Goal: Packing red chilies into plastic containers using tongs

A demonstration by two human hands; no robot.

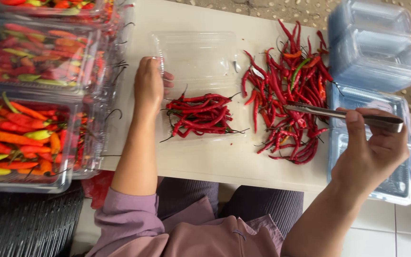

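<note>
Tongs (343, 114) pinched in my right grip (374, 152) point lengthwise at the loose chili pile (288, 95); left grip (149, 88) steadies the open clamshell tray (196, 62).

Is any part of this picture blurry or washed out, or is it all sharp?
In the head view, the light is soft and even, with only faint shadows on the white table. The chillies in the open clear tray and the left hand look sharp. The stacked empty containers at upper right are smeared by blur, and the filled boxes at left look soft behind glare on their lids.
</note>
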